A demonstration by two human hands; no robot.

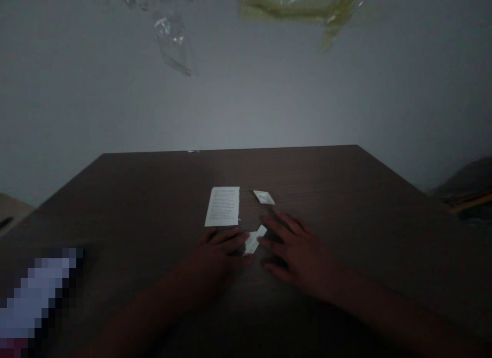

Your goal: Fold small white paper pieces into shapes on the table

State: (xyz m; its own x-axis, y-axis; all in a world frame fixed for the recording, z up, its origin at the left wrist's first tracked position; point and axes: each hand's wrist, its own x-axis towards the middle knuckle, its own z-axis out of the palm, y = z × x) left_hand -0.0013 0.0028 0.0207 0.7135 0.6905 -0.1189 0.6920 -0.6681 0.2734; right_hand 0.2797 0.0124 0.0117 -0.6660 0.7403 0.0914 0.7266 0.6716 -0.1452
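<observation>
A small folded piece of printed paper lies at a slant on the dark table between my two hands. From the left, my left hand rests low over the tabletop, its fingers stretched out and the index fingertip and thumb at the paper's left edge. On the other side, my right hand has its fingers spread, with one fingertip touching the paper's right side. Just beyond the left hand lies a flat printed page with a rough right edge. A small folded white paper sits beyond the right fingers.
The dark wooden table reaches to a pale wall with yellowish tape and clear tape on it. A pixelated bright object is at the lower left. Dark items show past the table's right edge. The light is dim.
</observation>
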